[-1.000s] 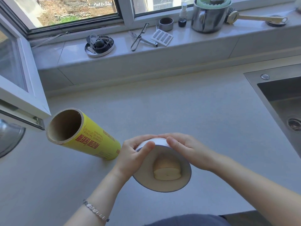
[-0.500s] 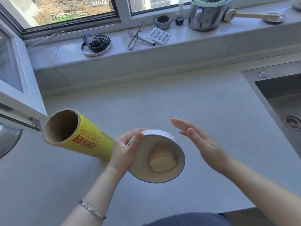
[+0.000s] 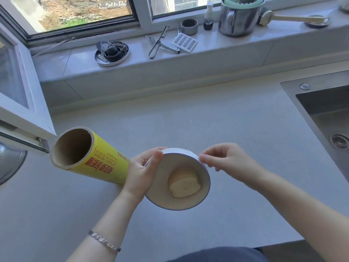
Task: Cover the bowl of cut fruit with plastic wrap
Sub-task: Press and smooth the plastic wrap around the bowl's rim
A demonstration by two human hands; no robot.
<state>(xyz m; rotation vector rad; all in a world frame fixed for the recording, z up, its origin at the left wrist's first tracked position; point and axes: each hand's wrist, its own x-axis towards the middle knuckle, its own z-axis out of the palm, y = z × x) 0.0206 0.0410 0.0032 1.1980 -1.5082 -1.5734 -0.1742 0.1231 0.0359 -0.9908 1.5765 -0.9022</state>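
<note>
A small white bowl [image 3: 160, 190] with a blue rim is tilted toward me above the counter. Pale cut fruit [image 3: 184, 183] lies inside it. My left hand [image 3: 141, 171] grips the bowl's left side, thumb over the rim. My right hand [image 3: 226, 161] is at the bowl's upper right edge, fingertips pinching at the rim; clear wrap there is too faint to tell. The yellow roll of plastic wrap [image 3: 94, 157] lies on the counter just left of my left hand, its open cardboard end facing me.
A steel sink [image 3: 328, 118] is set into the counter at right. An open window sash [image 3: 20, 103] juts in at left above a metal lid [image 3: 9, 163]. The sill holds a peeler [image 3: 158, 42], a tin [image 3: 111, 53] and a steel pot [image 3: 238, 17].
My right hand left the bowl's rim, opened out to the right, then came back and now pinches at the upper right edge. My left hand kept hold of the bowl.
</note>
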